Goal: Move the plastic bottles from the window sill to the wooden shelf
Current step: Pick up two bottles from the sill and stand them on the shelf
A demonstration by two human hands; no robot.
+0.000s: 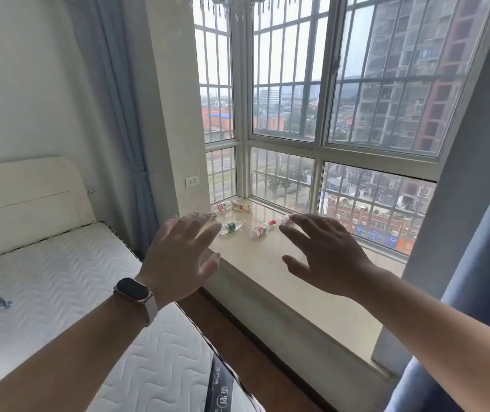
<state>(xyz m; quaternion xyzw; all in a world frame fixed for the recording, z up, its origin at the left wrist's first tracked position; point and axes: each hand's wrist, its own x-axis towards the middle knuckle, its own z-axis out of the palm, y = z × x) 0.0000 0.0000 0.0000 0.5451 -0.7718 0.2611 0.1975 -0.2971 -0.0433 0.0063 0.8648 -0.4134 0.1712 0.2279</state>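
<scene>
Reaching with both spread, empty hands — left hand (178,251), right hand (327,257) — toward clear plastic bottles (263,228) lying at twelve o'clock on the beige stone window sill (267,248); next, grasp one.

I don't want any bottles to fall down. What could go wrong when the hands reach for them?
1. The bottles, like the green-label bottle and the red-capped bottle, lie on their sides on the smooth window sill. A bump from the left hand or right hand could make them roll, maybe off the edge.
2. There are several bottles and only two hands, so grabbing many at once may drop one.
</scene>
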